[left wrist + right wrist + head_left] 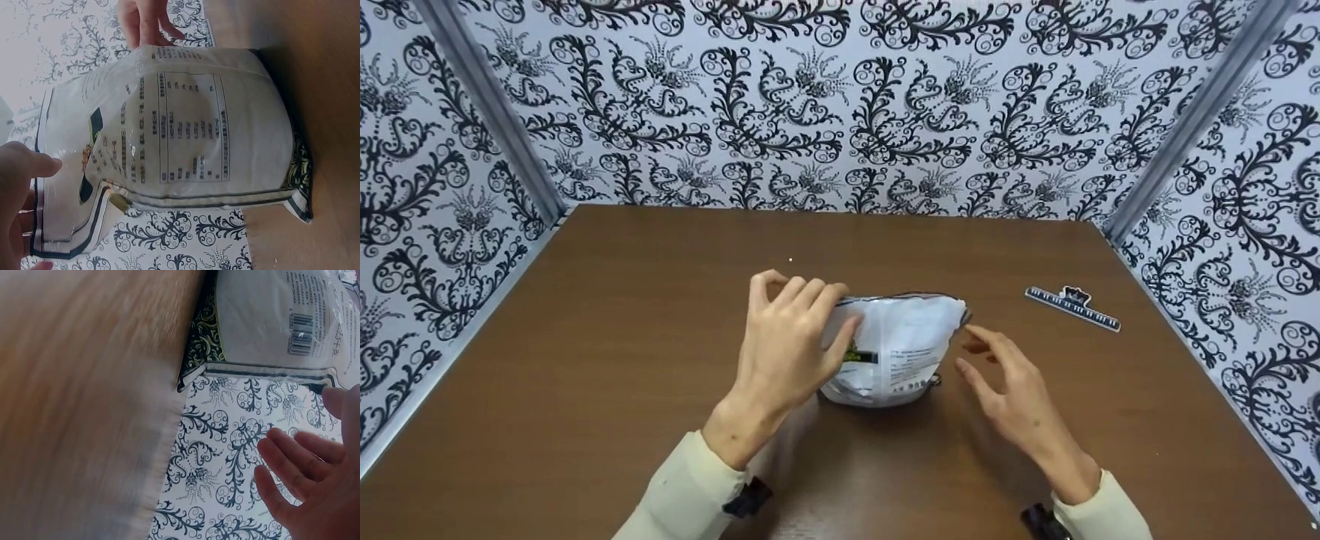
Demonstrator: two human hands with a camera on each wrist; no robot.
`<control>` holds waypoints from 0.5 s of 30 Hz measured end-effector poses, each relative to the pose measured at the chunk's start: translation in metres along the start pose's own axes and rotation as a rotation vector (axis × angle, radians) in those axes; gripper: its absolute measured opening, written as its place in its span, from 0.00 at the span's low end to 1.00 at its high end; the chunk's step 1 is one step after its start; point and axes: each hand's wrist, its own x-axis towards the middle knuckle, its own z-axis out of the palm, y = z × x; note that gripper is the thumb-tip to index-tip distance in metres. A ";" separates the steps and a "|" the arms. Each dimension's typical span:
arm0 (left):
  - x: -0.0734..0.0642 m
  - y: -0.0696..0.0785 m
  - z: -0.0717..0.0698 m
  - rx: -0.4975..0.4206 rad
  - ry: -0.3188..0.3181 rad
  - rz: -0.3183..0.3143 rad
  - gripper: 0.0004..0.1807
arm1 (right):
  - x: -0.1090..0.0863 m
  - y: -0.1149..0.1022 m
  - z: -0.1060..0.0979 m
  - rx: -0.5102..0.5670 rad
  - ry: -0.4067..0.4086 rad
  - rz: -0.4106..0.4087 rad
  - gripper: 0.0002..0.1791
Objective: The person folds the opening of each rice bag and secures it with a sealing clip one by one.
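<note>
On the brown wooden table (607, 322) stands a white plastic bag (915, 337), probably soft, slick and bottom-heavy; its flat top edge (915, 297) seems the best hold. The left hand (787, 330) pinches that edge; the right hand (1012, 390), fingers loosely spread, hangs just beside the bag. A piano-key clip (1072, 306) lies apart. The boxed panel (194, 129) is illegible; a barcode (301, 334) shows.

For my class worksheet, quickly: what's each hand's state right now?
Left hand: holding the white bag near its top.
Right hand: open beside the bag, holding nothing.
</note>
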 end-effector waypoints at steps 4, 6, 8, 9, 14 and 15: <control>0.002 0.006 0.002 0.018 -0.006 0.028 0.13 | -0.003 -0.004 0.002 0.029 0.001 0.014 0.28; 0.003 0.008 0.003 0.012 -0.003 0.040 0.12 | -0.002 -0.006 0.004 0.047 -0.005 0.008 0.28; 0.005 0.011 0.004 -0.004 -0.001 0.049 0.13 | -0.002 -0.007 0.005 0.063 -0.011 -0.005 0.28; 0.005 0.012 0.005 -0.015 -0.001 0.055 0.14 | -0.001 -0.008 0.006 0.069 -0.013 -0.010 0.28; 0.009 0.020 0.009 -0.045 -0.009 0.058 0.17 | -0.001 -0.011 0.007 0.095 -0.018 -0.029 0.28; 0.009 0.022 0.010 -0.051 -0.012 0.053 0.18 | -0.001 -0.011 0.007 0.098 -0.018 -0.028 0.28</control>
